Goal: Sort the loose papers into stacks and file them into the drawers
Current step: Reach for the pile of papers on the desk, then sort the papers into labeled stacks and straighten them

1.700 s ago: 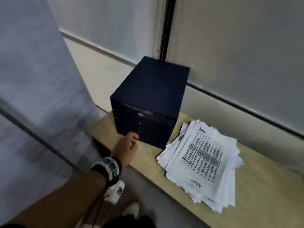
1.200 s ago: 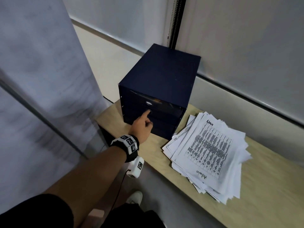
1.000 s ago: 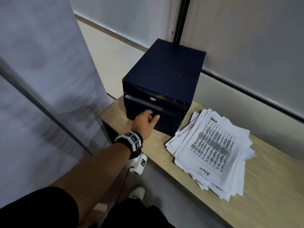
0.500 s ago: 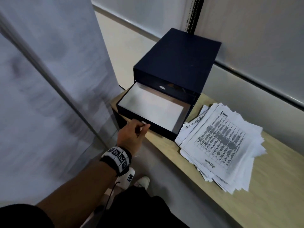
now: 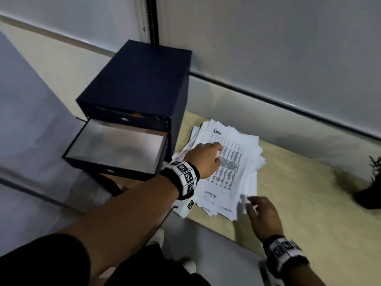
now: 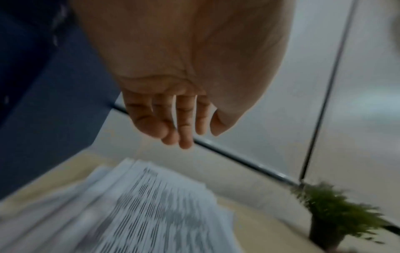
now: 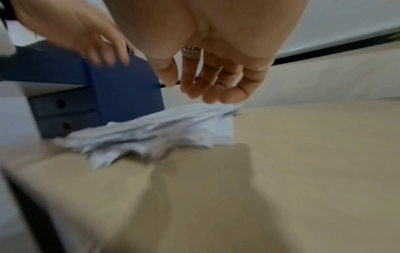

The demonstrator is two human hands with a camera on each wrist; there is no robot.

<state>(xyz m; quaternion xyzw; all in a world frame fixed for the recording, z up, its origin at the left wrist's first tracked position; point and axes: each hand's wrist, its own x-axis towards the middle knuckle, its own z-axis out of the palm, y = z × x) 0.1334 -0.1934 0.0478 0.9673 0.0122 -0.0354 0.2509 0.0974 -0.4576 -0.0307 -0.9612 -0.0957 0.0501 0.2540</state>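
A messy pile of printed papers (image 5: 231, 166) lies on the wooden table (image 5: 309, 203), right of a dark blue drawer box (image 5: 140, 79). One drawer (image 5: 115, 147) is pulled out, its pale inside showing. My left hand (image 5: 206, 157) hovers over the pile's left part, fingers straight and holding nothing (image 6: 173, 123). My right hand (image 5: 261, 215) reaches the pile's near right corner with loose fingers (image 7: 212, 82) just above the sheets (image 7: 151, 130). Two lower drawers (image 7: 62, 113) of the box are closed.
A small potted plant (image 5: 371, 190) stands at the table's right side (image 6: 333, 217). A wall with a dark rail (image 5: 288, 104) runs behind the table. The table's near edge (image 5: 206, 221) drops to the floor, where a white shoe (image 5: 158, 236) shows.
My left hand pulled the drawer out, let go of it and moved right over the papers. My right hand has come into view at the pile's near corner.
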